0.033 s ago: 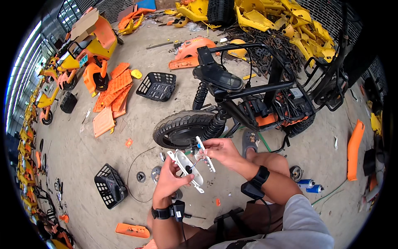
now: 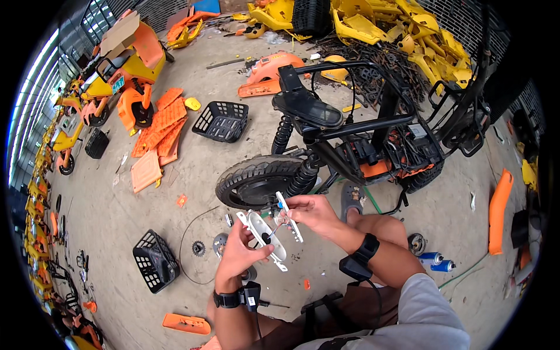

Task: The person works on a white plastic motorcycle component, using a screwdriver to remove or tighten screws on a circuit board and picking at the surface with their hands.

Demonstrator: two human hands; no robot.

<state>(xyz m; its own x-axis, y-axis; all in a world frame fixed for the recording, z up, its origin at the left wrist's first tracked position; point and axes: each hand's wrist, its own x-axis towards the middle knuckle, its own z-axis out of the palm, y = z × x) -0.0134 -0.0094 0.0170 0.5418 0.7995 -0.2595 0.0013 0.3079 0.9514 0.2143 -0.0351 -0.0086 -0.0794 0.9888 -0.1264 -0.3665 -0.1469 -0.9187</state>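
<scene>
Left hand (image 2: 236,251) was closed around a white shell (image 2: 278,249), its thumb on the near rim and the fingers reaching behind the far-left side. Right hand (image 2: 312,211) pinched a slim white plate (image 2: 296,231) near its upper end, beside a small blue part (image 2: 280,205). Both pieces were held up above the concrete floor (image 2: 111,216), well in from its edges, just on the near side of a black wheel (image 2: 262,189). A thin wire (image 2: 274,231) ran across the gap between them, down to a dark plug (image 2: 266,238) in the shell's hollow.

The shell looked light and fairly stiff, most likely moulded plastic, smooth enough to slip from greasy fingers. Its narrow end tabs seemed the fragile spots, so the long rims looked the better place to take hold. The plate, being thinner, probably called for a gentle pinch, with no pull on the wire.

Toward the floor's far right corner lay a heap of yellow panels (image 2: 431,46); nearer the right edge, a blue can (image 2: 444,266) rested on its side
</scene>
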